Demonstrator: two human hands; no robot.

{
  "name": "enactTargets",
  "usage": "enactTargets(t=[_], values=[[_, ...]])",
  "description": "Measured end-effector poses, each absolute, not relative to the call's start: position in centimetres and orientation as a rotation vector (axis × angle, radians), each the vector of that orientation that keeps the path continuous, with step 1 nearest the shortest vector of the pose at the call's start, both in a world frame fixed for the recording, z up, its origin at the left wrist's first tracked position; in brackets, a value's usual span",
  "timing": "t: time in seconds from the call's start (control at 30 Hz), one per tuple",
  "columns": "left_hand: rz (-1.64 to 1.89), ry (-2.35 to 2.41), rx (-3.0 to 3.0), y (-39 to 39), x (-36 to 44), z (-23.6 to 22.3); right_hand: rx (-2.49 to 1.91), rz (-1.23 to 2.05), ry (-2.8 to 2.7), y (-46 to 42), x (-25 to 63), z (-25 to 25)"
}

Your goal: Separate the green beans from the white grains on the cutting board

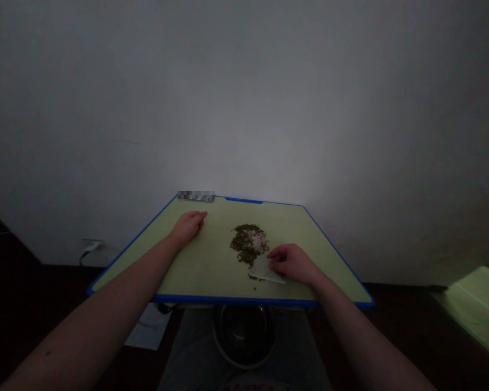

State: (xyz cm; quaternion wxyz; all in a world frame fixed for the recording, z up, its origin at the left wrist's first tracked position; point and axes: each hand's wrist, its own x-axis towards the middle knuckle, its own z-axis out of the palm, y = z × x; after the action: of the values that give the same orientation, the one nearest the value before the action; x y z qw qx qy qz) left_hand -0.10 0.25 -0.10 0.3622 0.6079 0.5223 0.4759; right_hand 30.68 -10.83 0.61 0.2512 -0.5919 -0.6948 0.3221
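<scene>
A pale green cutting board (pixel 212 271) with a blue rim fills the middle of the view. On it lies a heap of dark green crumbled herb (pixel 244 243), with a pinkish-white patch on its right side. My right hand (pixel 291 264) is shut on a translucent half-round plastic scraper (pixel 267 271), whose curved edge rests on the board at the heap's near side. A few crumbs lie around the scraper. My left hand (pixel 189 227) rests on the board's far left part, fingers curled, holding nothing, apart from the heap.
A round metal bowl (pixel 244 336) sits below the board's near edge. A blurred flat packet (pixel 196 196) lies at the far left corner. A white wall rises behind, with a wall socket and cable (pixel 90 246) low on the left. A lit green surface (pixel 476 309) shows at far right.
</scene>
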Motion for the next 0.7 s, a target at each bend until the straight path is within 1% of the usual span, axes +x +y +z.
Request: enactTargets(t=[0.2, 0.4, 0.6, 0.7], values=[[1.209, 1.372, 1.556, 0.1, 0.0, 0.1, -1.643, 0.903, -1.812, -11.7, 31.4, 0.7], [1.231, 1.341, 1.555, 0.7, -0.2, -0.6, -1.678, 0.806, -1.802, -13.0, 32.7, 0.6], [1.226, 1.328, 1.543, 0.6, -0.2, -0.5, -1.663, 0.85, -1.798, -13.7, 31.9, 0.7], [1.229, 1.347, 1.553, 0.6, -0.2, -0.5, -1.658, 0.822, -1.796, -14.0, 31.4, 0.8]])
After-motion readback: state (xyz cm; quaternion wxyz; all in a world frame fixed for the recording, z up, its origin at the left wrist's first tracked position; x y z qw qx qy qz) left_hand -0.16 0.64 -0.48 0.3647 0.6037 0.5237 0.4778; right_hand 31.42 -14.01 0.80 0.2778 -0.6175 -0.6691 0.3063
